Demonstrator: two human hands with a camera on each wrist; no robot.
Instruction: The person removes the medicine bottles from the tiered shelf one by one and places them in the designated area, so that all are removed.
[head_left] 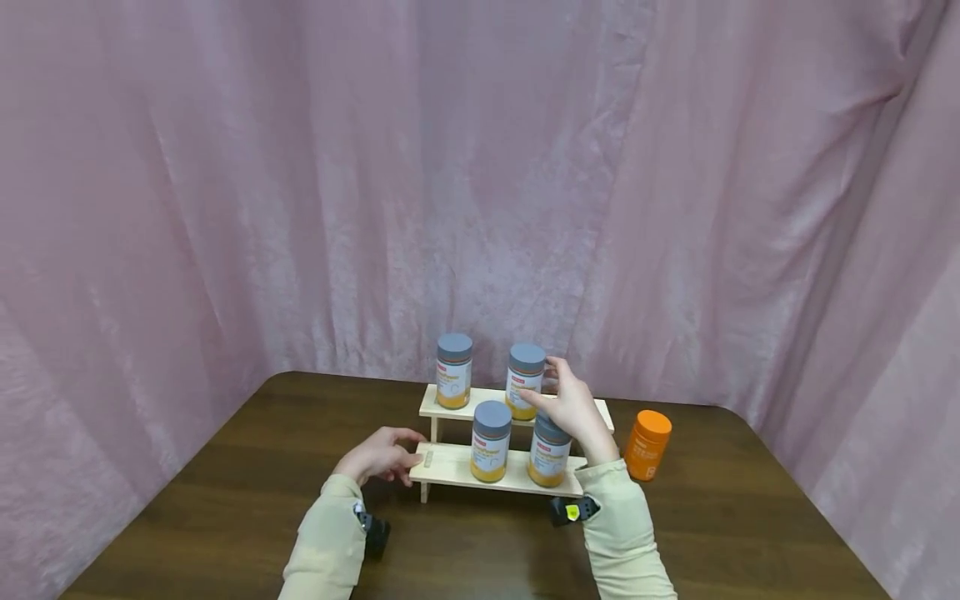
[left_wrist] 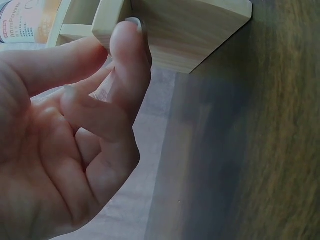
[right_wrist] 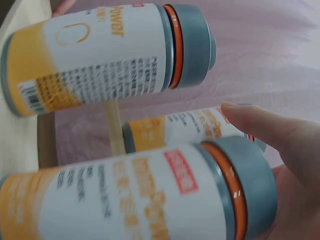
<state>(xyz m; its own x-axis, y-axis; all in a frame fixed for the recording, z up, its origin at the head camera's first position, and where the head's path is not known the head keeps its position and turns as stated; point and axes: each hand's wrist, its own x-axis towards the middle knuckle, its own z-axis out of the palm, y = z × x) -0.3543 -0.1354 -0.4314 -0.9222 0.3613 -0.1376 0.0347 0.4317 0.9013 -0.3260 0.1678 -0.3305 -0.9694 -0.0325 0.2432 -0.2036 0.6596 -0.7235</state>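
Note:
A two-step wooden rack (head_left: 448, 465) stands on the table with four grey-lidded supplement jars, two per step. My left hand (head_left: 377, 456) pinches the left end of the lower step between thumb and finger, as the left wrist view shows close up. On the upper step, my right hand (head_left: 576, 410) holds the right jar (head_left: 525, 380), thumb across its front and fingers round its far side. Beside it stands the upper left jar (head_left: 454, 375). Below are the lower left jar (head_left: 490, 448) and the lower right jar (head_left: 549, 460), whose lid the right hand partly covers.
An orange bottle (head_left: 648, 446) stands on the dark wooden table (head_left: 247, 492) to the right of the rack. Pink curtains (head_left: 360, 208) hang behind the table and on both sides.

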